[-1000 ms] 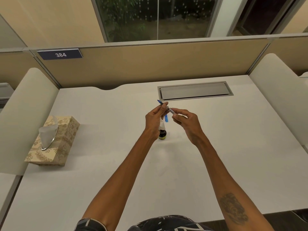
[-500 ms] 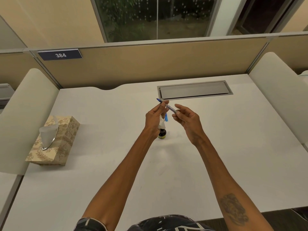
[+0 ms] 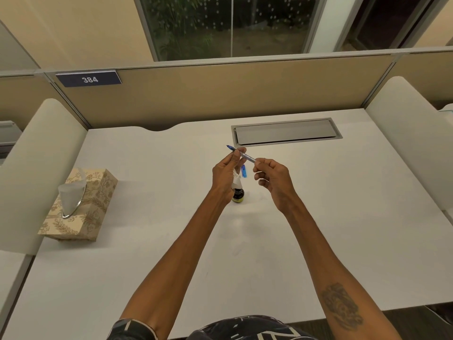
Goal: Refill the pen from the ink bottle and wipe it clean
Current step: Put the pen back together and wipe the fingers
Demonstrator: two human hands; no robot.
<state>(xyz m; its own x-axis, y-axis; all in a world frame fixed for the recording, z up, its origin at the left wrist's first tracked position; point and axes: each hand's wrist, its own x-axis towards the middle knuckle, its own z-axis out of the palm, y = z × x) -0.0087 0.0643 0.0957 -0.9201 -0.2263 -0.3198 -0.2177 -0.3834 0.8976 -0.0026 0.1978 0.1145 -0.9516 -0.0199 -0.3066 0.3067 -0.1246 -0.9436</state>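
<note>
A thin blue pen (image 3: 246, 157) is held level above the desk, tip pointing far left. My left hand (image 3: 226, 171) pinches it near the tip and also holds a white tissue (image 3: 237, 180) against the palm. My right hand (image 3: 272, 176) grips the pen's rear end with its fingertips. A blue pen cap (image 3: 244, 171) shows just below the pen, between the hands. The small dark ink bottle (image 3: 238, 195) stands on the white desk (image 3: 318, 217) under my left hand, its top hidden by the tissue.
A patterned tissue box (image 3: 78, 207) with a tissue sticking up sits at the left. A grey cable hatch (image 3: 285, 131) lies in the desk behind the hands. Padded dividers stand on both sides, with a partition panel at the back.
Both hands and the pen have stayed nearly in place; the right hand's fingers have shifted slightly on the pen's rear end.
</note>
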